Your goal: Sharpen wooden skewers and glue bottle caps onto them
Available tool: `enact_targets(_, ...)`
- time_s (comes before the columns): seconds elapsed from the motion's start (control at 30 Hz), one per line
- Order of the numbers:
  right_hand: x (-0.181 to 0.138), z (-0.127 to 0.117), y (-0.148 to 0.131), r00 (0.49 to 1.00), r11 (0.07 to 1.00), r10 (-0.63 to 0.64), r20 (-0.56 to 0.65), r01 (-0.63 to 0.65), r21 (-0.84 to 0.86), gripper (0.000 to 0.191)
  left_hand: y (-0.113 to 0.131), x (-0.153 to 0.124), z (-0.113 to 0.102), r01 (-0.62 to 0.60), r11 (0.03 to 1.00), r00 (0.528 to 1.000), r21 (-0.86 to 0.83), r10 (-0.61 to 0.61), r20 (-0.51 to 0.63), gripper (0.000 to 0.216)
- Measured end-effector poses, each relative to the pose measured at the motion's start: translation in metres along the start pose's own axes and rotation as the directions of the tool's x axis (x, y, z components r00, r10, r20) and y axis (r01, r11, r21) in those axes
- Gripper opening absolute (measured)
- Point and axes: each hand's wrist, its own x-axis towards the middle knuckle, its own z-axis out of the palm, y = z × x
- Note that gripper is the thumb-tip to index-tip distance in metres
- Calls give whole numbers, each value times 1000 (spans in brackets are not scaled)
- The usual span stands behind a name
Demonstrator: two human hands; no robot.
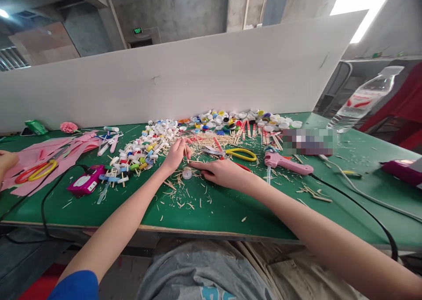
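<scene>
Head view: your two hands meet over the green tabletop (231, 216), apparently at the stick-shaping step.
Your left hand (176, 155) pinches a thin wooden stick (185, 152), held roughly upright; your right hand (219, 172) grasps a slim flat tool (197, 164), possibly a knife, its tip near the stick's lower end. A translucent white bottle cap (187, 174) lies just below your fingertips; whether the stick touches it cannot be told. The wood shavings (181, 199) around suggest trimming, and the capped sticks (145, 150) on your left suggest assembly. The next move seems to call for a steady left pinch and light, controlled strokes, with your fingertips clear of any edge.
</scene>
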Motion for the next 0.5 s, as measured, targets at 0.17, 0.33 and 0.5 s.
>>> enact_targets(0.17,1,1,-6,998,993,-7,-58,0,-120,55,-1,0,-1,-6,998,1000,-59,8,27,31)
enact_targets(0.33,2,-1,-8,1000,996,-1,-12,0,-93,54,0,-1,4,-26,1000,999,13,26,47,36)
enact_targets(0.5,1,-7,-6,998,999,40,43,-40,15,54,-5,-1,4,-40,997,998,67,38,44,38)
